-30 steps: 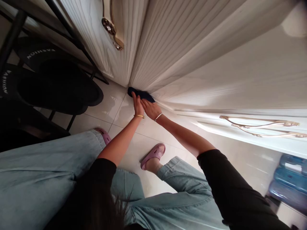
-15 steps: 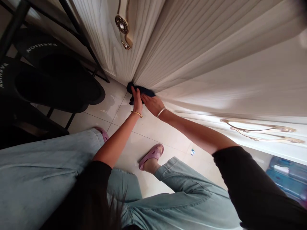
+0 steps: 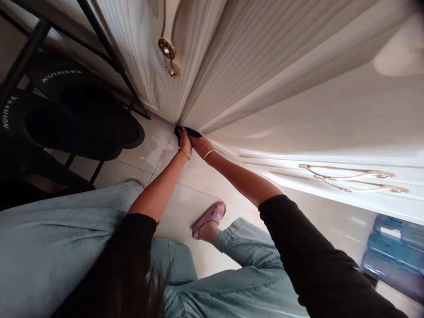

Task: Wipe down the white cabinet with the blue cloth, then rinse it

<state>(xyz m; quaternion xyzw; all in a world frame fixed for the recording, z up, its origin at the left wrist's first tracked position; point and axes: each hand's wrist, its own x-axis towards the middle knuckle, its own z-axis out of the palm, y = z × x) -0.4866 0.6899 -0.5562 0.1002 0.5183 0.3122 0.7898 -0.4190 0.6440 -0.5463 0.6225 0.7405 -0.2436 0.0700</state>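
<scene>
A dark navy cloth (image 3: pixel 193 132) lies bunched at the foot of the white wood-grain cabinet (image 3: pixel 212 88), low in the corner where two panels meet. My left hand (image 3: pixel 185 140), with a gold bracelet at the wrist, is closed on the cloth's left part. Against its right part presses my right hand (image 3: pixel 202 145), a pale bangle on that wrist; its fingers are close together and partly hidden. The two hands nearly touch, just above the tiled floor (image 3: pixel 195 176).
Black slippers (image 3: pixel 89 115) hang on a dark metal rack (image 3: pixel 129 84) to the left. Gold handles (image 3: pixel 351 176) stick out from the cabinet on the right. Blue water containers (image 3: pixel 394 251) lie at far right. My foot wears a pink clog (image 3: pixel 212 216).
Both hands and the cloth have shifted slightly left and down in view, the right hand most. The right forearm has swung left. A small shiny scrap on the floor is now hidden.
</scene>
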